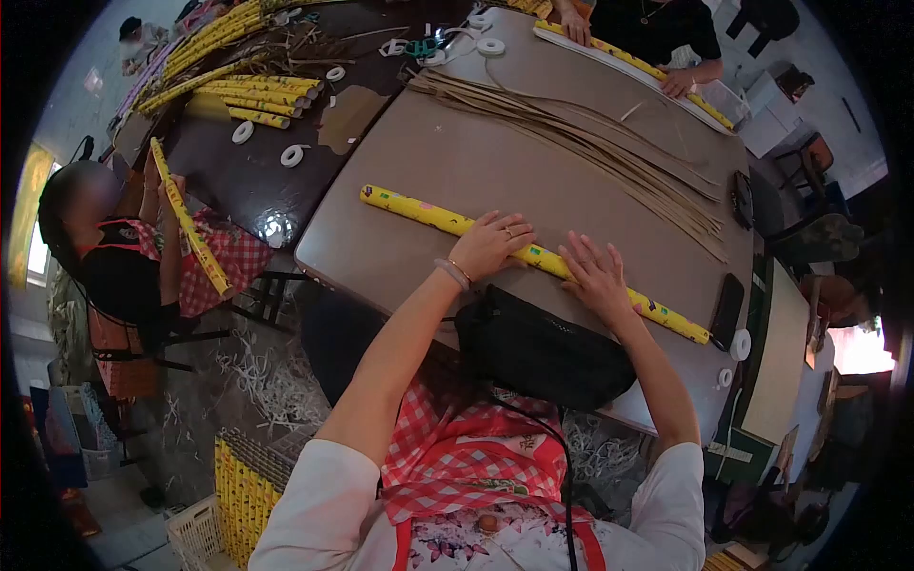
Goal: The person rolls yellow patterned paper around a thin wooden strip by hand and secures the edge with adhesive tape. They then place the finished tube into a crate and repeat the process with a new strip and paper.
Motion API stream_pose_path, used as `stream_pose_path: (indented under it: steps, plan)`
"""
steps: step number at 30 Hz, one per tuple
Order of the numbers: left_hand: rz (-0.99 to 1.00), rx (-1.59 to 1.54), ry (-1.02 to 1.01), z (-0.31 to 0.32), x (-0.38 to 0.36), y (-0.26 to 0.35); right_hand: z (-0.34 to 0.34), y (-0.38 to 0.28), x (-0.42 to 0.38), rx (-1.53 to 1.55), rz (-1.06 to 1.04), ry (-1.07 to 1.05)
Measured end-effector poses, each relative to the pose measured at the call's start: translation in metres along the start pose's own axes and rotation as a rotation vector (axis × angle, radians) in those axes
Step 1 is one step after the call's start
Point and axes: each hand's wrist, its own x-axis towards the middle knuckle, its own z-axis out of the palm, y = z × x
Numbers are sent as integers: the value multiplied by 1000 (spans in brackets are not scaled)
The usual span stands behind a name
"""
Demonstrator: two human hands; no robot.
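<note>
Pressing with open left hand (492,245) and open right hand (601,278), palms down | resting atop long yellow patterned tube (409,206), lying across glossy brown table (409,158), just beyond black fabric bag (543,348) | printed on tube: small motifs, too tiny to read

Yellow tube (416,208): smooth, slightly glossy printed wrap
Worktop (381,262): smooth, softly reflective
Tan strips (571,141), ends towards right edge: matt, fibre-like
Black bag (543,347), near edge: matt cloth
Apron (466,452): checked cloth
</note>
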Motion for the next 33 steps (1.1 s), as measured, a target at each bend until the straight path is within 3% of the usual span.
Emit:
stream_pose_path:
  steps: [2,7,9,16,18,21,23,25,28,31,33]
  plan:
    - [10,30,-7,5,0,-1,7,6,-3,-200,-186,66]
    - [8,9,-49,0,4,0,-6,4,-3,-158,-329,93]
    - [81,28,13,6,2,-7,-5,-9,5,106,-101,-19]
    - [51,9,49,11,-3,-4,3,-4,5,-124,-226,63]
    - [36,48,-8,6,0,-3,-8,-2,0,-159,-446,-103]
    - [-1,-34,-98,-4,2,1,-3,-7,-11,12,-381,-36]
    - [-18,6,-68,-2,-1,2,-13,0,-16,-111,-280,-8]
    - [43,11,27,7,-2,-4,-4,11,-25,-43,-146,51]
    - [41,20,22,6,-1,-4,-16,19,-39,-24,31,-26]
    - [49,16,16,6,-1,-5,-13,22,-45,38,118,-31]
    - [50,20,8,5,0,-4,-14,19,-36,8,66,-16]
